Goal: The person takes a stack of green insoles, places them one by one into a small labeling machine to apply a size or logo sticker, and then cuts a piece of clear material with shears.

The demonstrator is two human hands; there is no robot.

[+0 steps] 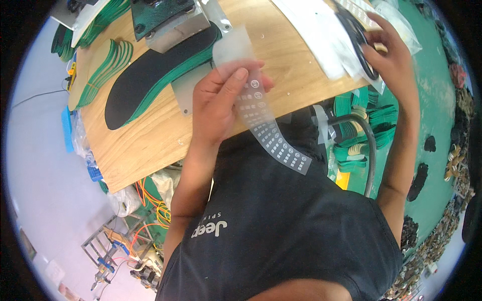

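Note:
My left hand [221,93] pinches a translucent plastic strip [268,128] between thumb and fingers. Small white printed labels run in rows along the strip, which curves down over my black shirt. At the far right of the table, my right hand [391,57] has its fingers curled at the black handles of a pair of scissors [359,42]. White sheets [316,40] lie under and beside the scissors. Left of my left hand rests a stack of black-topped green insoles [150,83], partly beneath a metal press fixture [173,25].
More insoles fan out in a stack [100,75] at the table's left. The wooden table [281,65] ends just before my body. Bundled green insoles [351,130] sit below its right edge, next to a curved grey tube [371,145]. Coloured hoses [150,205] hang at lower left.

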